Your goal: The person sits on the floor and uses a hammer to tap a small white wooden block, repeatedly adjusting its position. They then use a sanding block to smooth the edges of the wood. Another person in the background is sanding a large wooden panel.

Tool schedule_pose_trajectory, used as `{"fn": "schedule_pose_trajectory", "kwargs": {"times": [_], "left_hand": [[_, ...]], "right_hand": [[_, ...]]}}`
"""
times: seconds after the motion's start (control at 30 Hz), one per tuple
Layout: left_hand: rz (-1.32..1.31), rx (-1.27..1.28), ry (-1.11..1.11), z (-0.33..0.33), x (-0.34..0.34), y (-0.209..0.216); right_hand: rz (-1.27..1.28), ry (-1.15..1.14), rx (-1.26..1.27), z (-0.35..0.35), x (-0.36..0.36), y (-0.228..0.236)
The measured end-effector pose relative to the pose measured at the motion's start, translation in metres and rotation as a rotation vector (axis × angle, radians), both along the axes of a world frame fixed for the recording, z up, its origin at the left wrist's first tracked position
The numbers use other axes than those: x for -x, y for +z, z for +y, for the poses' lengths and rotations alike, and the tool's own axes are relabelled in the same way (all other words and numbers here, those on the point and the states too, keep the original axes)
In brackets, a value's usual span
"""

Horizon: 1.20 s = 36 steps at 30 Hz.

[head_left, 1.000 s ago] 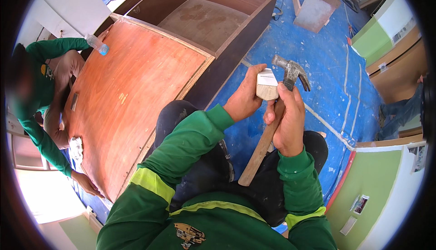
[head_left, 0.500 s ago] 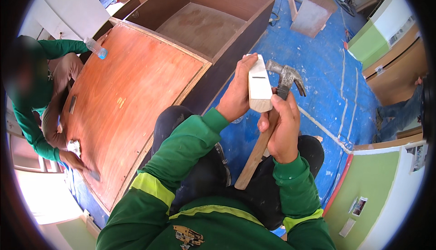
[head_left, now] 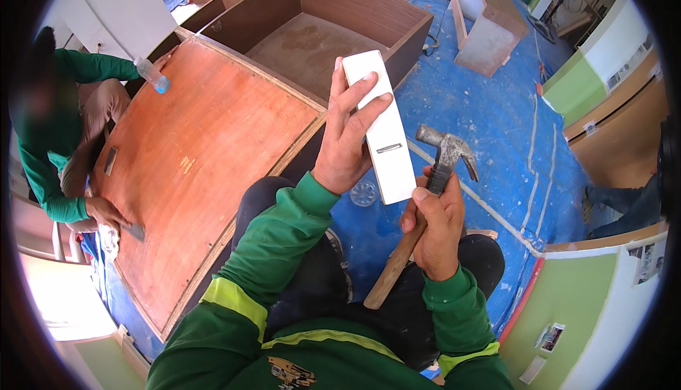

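Observation:
My left hand (head_left: 345,138) grips a wooden hand plane (head_left: 390,135), its fingers spread across one edge and the white sole. The sole faces up toward me, with the narrow mouth slit showing crosswise below its middle. In my right hand (head_left: 440,237) is a claw hammer (head_left: 448,156), held around the upper handle close to the head. The hammer's wooden handle slants down toward my lap. Its metal head is beside the plane's lower end, apart from it. My right thumb and fingertips are near the plane's bottom corner; whether they touch it I cannot tell.
Left of me lies a reddish-brown wooden panel (head_left: 206,156); a co-worker's hand (head_left: 106,213) holds a flat dark piece on it. A plastic bottle (head_left: 152,76) rests at its far edge. Beyond is an open brown cabinet box (head_left: 355,10). Blue sheeting (head_left: 489,149) covers the floor.
The plane has been tilted up, so more of its white sole shows lengthwise. The hammer has come slightly lower. The co-worker's hand has moved up the panel.

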<state>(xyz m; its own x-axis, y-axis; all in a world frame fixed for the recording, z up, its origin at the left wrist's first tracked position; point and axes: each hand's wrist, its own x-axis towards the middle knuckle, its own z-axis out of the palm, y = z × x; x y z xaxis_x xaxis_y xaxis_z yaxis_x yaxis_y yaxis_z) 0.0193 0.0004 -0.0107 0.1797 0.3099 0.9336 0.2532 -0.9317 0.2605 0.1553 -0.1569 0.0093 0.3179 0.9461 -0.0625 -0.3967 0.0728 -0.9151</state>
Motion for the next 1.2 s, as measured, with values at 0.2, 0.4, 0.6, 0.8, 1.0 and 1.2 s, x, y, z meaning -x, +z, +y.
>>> {"fn": "schedule_pose_trajectory", "kwargs": {"times": [0.2,0.4,0.6,0.8,1.0,1.2], "left_hand": [[-0.036,-0.005,-0.034,-0.0002,0.0002,-0.0006],[-0.04,-0.017,-0.032,0.0002,0.0012,0.0006],[-0.025,-0.013,-0.02,-0.0011,0.0023,0.0028],[-0.023,0.001,-0.023,-0.0016,0.0022,0.0018],[-0.013,0.001,-0.023,-0.0026,0.0037,0.0032],[0.054,0.077,-0.031,-0.0043,0.0065,0.0077]], "right_hand": [[0.07,-0.004,0.025,0.0004,-0.0018,-0.005],[0.061,-0.006,0.025,0.0006,-0.0021,-0.0066],[0.069,-0.01,0.027,0.0006,-0.0014,-0.0049],[0.07,-0.011,0.024,0.0004,-0.0022,-0.0064],[0.07,-0.007,0.023,0.0003,-0.0023,-0.0043],[0.08,0.001,0.025,0.0008,-0.0021,-0.0042]]}}
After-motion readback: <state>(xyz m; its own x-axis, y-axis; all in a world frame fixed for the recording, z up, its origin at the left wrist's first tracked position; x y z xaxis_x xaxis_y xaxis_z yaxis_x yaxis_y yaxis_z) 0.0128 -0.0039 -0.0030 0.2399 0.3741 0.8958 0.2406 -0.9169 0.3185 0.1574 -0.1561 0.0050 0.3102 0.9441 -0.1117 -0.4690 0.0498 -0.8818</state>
